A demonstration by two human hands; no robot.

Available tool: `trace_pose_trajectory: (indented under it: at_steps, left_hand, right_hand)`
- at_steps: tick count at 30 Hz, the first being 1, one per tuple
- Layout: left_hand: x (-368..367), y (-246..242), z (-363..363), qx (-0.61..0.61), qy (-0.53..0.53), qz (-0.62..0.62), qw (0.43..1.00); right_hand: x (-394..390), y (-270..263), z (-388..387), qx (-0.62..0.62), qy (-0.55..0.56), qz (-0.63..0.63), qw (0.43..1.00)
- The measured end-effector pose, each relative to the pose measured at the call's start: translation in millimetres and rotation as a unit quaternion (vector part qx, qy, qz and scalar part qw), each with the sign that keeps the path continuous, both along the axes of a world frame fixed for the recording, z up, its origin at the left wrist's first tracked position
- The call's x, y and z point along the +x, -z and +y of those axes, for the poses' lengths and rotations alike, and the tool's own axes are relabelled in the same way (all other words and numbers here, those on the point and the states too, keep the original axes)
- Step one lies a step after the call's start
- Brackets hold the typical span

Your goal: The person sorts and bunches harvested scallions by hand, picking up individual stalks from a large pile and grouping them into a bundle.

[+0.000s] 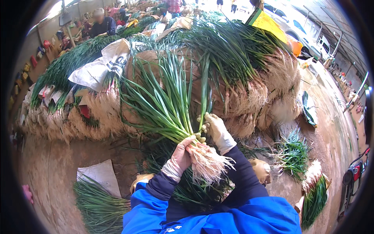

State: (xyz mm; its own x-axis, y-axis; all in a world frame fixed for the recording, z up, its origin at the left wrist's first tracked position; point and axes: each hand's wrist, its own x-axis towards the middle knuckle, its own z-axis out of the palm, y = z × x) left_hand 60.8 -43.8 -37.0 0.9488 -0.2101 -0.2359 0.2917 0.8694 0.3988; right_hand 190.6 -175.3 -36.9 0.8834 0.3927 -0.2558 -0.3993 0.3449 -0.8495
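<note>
My left hand (181,156), in a pale glove, is closed around a bunch of young garlic plants (172,117). Their green leaves fan out away from me, and their pale roots (207,162) hang out toward me below the fist. Just right of the bunch, my right hand (216,130), also gloved, pinches a separate garlic stalk (203,108) near its lower end. That stalk stands nearly upright, its leaves reaching the big pile. Behind the bunch is a brown cloth-covered mound (146,63).
Piled garlic plants (228,44) cover the mound's right side, roots outward. More bundles (67,70) line the left. Loose plants (292,152) and a bundle (315,193) lie on the floor at right; another bundle (99,204) lies left by a white sheet (100,177). A person (102,25) works behind.
</note>
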Motion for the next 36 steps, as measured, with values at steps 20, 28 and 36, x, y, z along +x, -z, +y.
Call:
trace_pose_trajectory:
  at_steps: [20, 28, 36]
  left_hand:
    - [-8, -30, 9, -0.301, 0.095, -0.078, 0.946]
    - [-13, -33, 16, -0.256, 0.035, -0.074, 0.963]
    - [1, -26, 23, -0.086, -0.014, -0.156, 0.984]
  right_hand:
    - [43, 9, -21, 0.257, 0.197, 0.048, 0.945]
    - [3, 72, -72, -0.504, -0.456, -0.444, 0.583]
    - [134, -45, -76, -0.742, 0.058, -0.358, 0.563]
